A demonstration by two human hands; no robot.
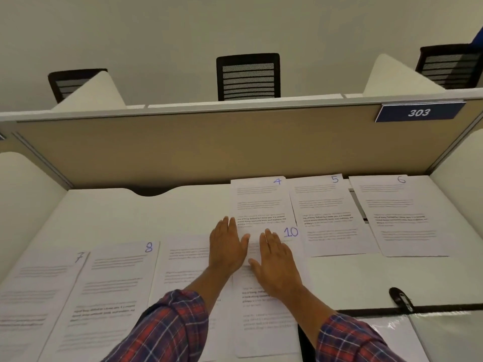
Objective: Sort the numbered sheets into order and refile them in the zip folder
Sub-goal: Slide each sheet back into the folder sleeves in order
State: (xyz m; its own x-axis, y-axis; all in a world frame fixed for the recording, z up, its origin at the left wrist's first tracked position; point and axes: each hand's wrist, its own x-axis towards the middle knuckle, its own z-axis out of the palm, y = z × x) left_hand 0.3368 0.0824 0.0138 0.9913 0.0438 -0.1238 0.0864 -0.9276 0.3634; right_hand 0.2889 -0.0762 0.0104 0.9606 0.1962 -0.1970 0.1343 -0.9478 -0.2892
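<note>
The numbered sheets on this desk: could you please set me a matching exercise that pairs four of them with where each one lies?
Things:
1. sheet 4
2. sheet 6
3. sheet 7
4. sheet 10

Places:
A. near row, far left
B. under the right hand
C. far row, right end
D. far row, left end

Pairs: 1-D, 2-C, 3-A, 4-B
</note>
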